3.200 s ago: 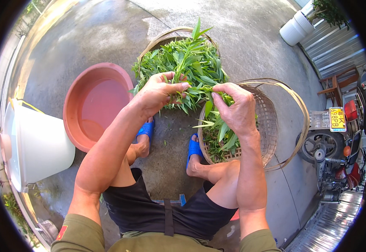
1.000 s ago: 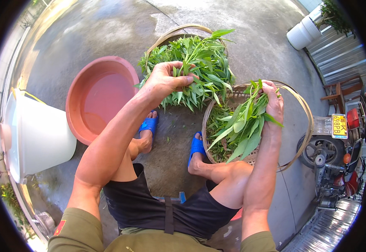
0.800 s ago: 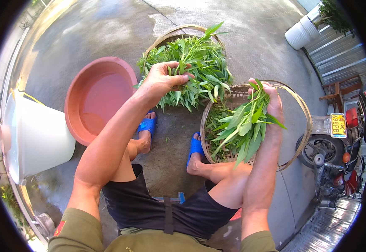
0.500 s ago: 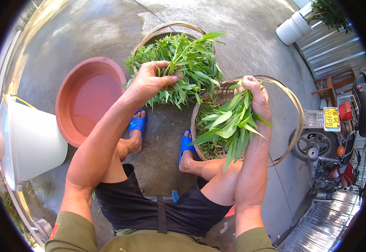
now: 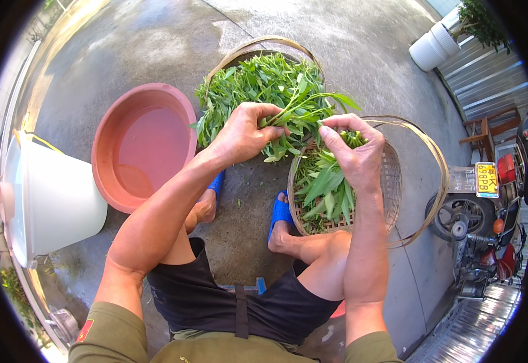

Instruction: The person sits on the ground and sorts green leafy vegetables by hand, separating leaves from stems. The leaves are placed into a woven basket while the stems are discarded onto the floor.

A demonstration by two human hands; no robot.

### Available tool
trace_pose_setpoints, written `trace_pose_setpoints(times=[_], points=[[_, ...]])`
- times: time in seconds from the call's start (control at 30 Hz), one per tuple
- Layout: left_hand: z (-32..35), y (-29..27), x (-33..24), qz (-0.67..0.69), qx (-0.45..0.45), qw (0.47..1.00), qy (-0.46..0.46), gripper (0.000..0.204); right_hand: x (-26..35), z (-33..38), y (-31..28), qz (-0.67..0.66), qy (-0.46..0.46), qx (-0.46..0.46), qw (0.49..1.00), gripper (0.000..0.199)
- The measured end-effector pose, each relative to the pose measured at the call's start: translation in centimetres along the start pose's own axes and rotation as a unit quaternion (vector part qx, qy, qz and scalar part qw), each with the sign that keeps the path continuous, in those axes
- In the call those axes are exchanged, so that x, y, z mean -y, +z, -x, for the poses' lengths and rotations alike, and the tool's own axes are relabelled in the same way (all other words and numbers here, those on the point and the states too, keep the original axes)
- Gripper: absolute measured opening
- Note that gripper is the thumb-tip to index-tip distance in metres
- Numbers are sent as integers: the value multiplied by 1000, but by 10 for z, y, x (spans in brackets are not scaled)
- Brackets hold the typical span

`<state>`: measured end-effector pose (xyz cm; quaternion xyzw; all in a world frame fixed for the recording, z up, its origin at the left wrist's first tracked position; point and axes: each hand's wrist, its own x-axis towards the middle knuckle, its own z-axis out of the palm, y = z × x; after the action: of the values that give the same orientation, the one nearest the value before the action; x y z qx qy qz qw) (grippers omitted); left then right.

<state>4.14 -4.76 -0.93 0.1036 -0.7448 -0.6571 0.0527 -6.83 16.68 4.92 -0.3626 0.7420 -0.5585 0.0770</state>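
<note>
My left hand point(image 5: 244, 134) is closed on a few leafy green stems point(image 5: 303, 104), whose tips point to the right over the heap. In my right hand point(image 5: 364, 162) is a bunch of leafy greens point(image 5: 326, 186), cut stem ends up by the fingers and long leaves hanging down. The right thumb and forefinger meet near the stems from the left hand; whether they pinch one I cannot tell. Beyond my hands, a handled wicker basket point(image 5: 235, 55) is heaped with leafy greens point(image 5: 258, 81). Below my right hand, a second wicker basket point(image 5: 392, 181) holds more loose greens.
A reddish-brown tub point(image 5: 102, 142) with water stands at left, beside a white bucket point(image 5: 64, 196). My feet in blue slippers point(image 5: 281, 212) flank the bare concrete. At right are a motorcycle point(image 5: 463, 212), a wooden chair point(image 5: 488, 130) and a white planter point(image 5: 434, 47).
My right hand has turned, bringing its thumb and forefinger left toward the stems in my left hand. The bunch's leaves now hang lower over the right basket. The whole view has shifted slightly.
</note>
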Motion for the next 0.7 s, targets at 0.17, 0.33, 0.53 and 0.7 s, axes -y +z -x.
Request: trace_pose_setpoints(times=[0.17,0.33,0.53,0.7], points=[[5,7,-9,-51,16,998,23,28,-11,-1,16,174,-122,-9,977,15],[9,12,-13,-96,35,994,37,32,-10,2,20,236,-126,9,963,17],[8,11,-11,-62,60,996,2,32,-9,2,16,275,-107,37,955,13],[3,6,-10,-73,20,997,-12,23,-16,1,4,246,-107,13,963,12]])
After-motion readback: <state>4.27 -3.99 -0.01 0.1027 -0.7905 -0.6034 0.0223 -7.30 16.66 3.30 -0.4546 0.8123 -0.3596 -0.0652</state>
